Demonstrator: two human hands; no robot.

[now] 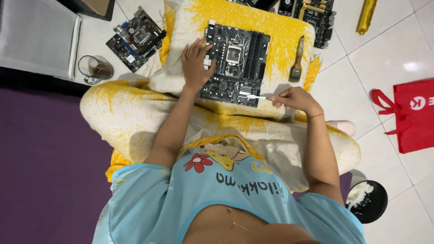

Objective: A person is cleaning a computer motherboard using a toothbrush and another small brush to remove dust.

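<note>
The black motherboard (236,63) lies flat on the yellow-and-white pillow (280,31) across my lap. My left hand (195,63) presses open-palmed on its left edge, fingers spread; my right hand (294,98) pinches a toothbrush (258,96), bristles at the board's near-right corner (contact unclear). A paintbrush (297,59) rests near the pillow's right edge.

we see a second circuit board (136,38) on the floor up-left of the hands | glass mug (95,69) left of them | paintbrush (297,59) on the pillow just above the right one | red bag (412,114) far right | black bowl (367,201) down-right
</note>
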